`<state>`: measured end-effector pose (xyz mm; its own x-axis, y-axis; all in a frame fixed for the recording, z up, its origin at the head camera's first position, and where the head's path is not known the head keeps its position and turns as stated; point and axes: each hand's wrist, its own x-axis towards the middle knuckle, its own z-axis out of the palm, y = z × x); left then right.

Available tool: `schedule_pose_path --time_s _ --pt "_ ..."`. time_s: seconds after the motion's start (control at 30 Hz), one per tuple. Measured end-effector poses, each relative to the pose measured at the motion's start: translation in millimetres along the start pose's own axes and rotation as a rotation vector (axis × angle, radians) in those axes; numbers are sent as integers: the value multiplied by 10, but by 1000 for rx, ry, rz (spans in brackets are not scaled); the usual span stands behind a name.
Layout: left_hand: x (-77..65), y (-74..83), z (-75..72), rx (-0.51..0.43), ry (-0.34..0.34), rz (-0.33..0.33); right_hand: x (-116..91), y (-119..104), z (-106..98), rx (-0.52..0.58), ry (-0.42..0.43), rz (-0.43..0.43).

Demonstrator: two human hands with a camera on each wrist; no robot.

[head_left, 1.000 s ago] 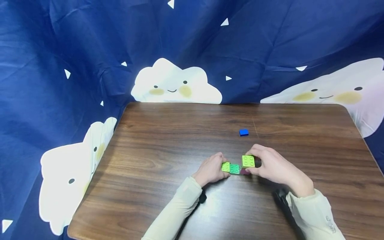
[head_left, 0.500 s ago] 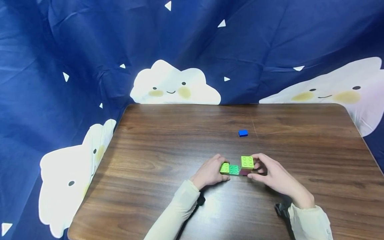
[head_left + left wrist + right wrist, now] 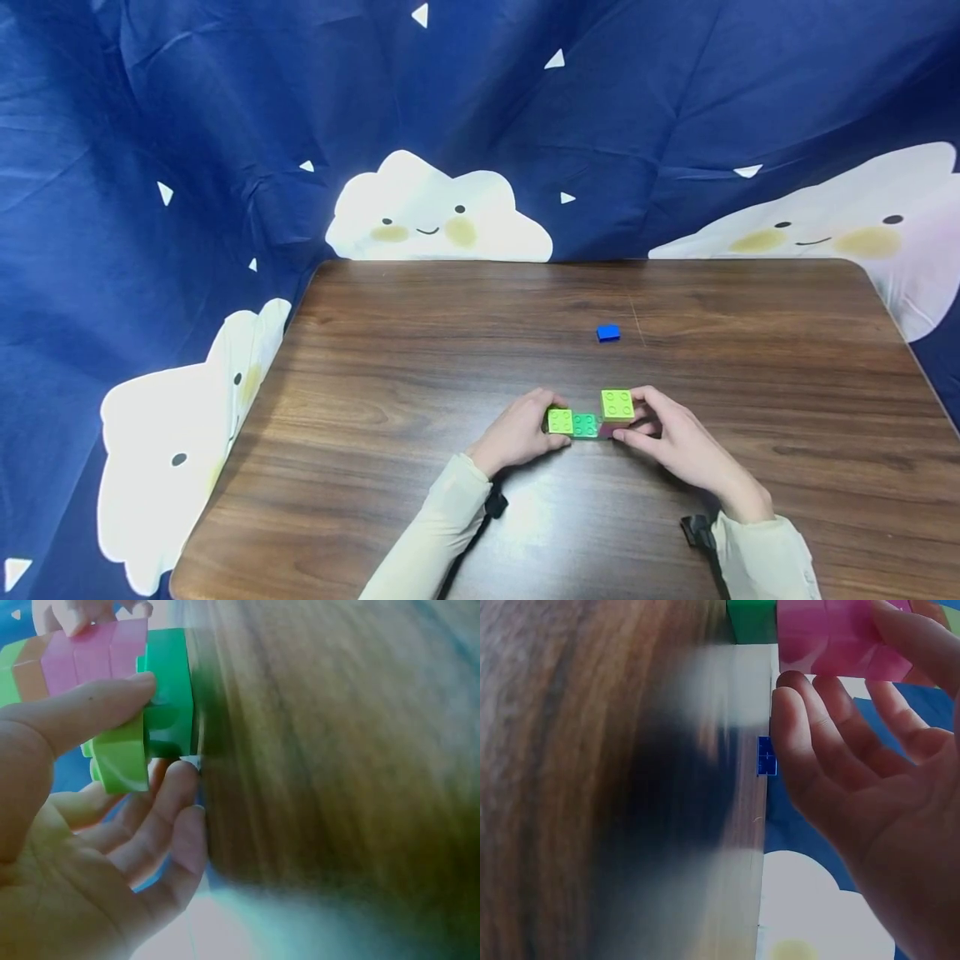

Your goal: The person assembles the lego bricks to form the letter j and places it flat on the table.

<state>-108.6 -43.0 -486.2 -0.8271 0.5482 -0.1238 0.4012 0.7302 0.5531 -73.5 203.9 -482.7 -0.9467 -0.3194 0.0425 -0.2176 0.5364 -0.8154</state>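
Note:
A toy brick model stands on the table between both hands. Its base is a green brick [image 3: 584, 425], with a small lime brick [image 3: 559, 421] on the left end. On the right rises a tower of stacked pink bricks [image 3: 825, 637], an orange-brown layer [image 3: 31, 667] and a lime top brick [image 3: 617, 403]. My left hand [image 3: 517, 429] grips the model's left end, thumb on the near side and fingers on the far side. From the right, my right hand [image 3: 686, 446] holds the tower with its thumb against the pink bricks.
Behind the model lies a separate blue brick [image 3: 608, 332]. The brown wooden table [image 3: 420, 333] ends at a dark blue curtain [image 3: 600, 125] printed with white clouds. Black straps [image 3: 696, 531] are at the wrists.
The right hand has slid off the lime top brick and down to the tower's lower right side. The model and left hand have shifted slightly left.

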Motion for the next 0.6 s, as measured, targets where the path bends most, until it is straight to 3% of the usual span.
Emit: schedule_pose_path --time_s 0.2,0.37,0.6 --pt "15 -17 -6 -73 13 0 25 -10 -30 -21 12 45" --pt "26 -29 -9 -174 0 -13 57 20 -54 28 6 106" --pt "17 -40 -17 -134 0 28 108 79 -74 30 -17 146"
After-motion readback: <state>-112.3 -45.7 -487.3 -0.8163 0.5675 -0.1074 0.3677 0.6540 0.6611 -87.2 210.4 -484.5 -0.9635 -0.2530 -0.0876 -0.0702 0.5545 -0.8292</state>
